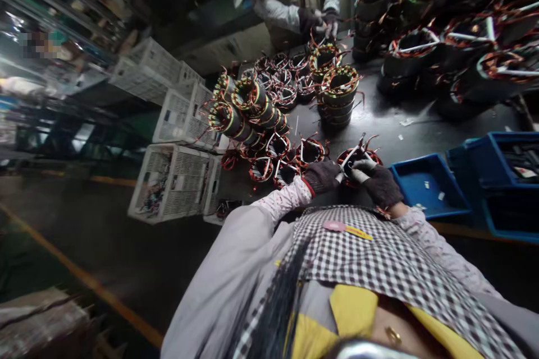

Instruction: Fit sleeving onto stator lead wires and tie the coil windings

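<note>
From my seat, the left hand (322, 175) is curled tight around a white sleeve (343, 167), with no gap between the gloved fingers. The right hand (379, 182) has its pale fingertips pinched narrow on the copper winding of a small stator (357, 157) at the near edge of the dark table (412, 123) — both hands meet over it.

A row of similar stators (278, 158) lies just to its left and a blue tray (425, 185) just to its right. Stacked stators (339, 92) stand farther off, where a co-worker's gloved hands (320, 21) are at another one. White crates (172, 179) sit beside the table.

The stator lies flat, bore facing up, its loose leads sticking up and away from me. The sleeve slants from lower left to upper right.
</note>
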`<state>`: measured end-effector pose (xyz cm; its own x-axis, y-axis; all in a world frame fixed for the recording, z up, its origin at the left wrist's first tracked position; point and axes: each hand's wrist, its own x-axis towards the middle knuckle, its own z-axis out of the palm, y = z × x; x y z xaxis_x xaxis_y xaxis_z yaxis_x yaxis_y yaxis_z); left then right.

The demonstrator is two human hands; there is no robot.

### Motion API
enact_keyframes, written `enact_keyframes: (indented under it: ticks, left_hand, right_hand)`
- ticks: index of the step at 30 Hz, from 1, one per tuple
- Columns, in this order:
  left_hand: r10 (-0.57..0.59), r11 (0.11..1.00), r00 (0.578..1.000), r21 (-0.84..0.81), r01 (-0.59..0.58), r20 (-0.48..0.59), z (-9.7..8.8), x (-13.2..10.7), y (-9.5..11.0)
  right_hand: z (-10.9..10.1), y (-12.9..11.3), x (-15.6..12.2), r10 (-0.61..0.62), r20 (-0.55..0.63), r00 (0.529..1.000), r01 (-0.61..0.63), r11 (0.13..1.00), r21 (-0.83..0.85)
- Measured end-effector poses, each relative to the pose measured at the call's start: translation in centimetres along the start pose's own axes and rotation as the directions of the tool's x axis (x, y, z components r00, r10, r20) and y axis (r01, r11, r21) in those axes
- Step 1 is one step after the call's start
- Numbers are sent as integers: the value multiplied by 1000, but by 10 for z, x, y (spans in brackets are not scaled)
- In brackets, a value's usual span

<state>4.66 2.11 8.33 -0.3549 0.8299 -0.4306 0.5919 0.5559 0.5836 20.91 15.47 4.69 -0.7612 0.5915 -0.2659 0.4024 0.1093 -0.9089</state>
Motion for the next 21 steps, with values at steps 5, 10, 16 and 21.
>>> enact_keyframes:
  ticks: [5, 10, 16, 21]
  left_hand:
    - [-49, 808, 999, -587, 36, -5, -18, 1, 1]
    - [-11, 504, 997, -861, 70, 75, -14, -13, 0]
    - [73, 404, 966, -893, 198, 247, 14, -5, 8]
    - [164, 462, 917, -849, 256, 365, 21, 13, 18]
  right_hand:
    - [2, -4, 0, 22, -11, 1000, -22, 1000, 13]
    - [-12, -11, -6, 33, 77, 997, -54, 956, 290]
    - [-25, -31, -8, -138, 173, 975, 98, 970, 221]
    - [-42, -18, -15, -20, 79, 997, 5, 982, 186]
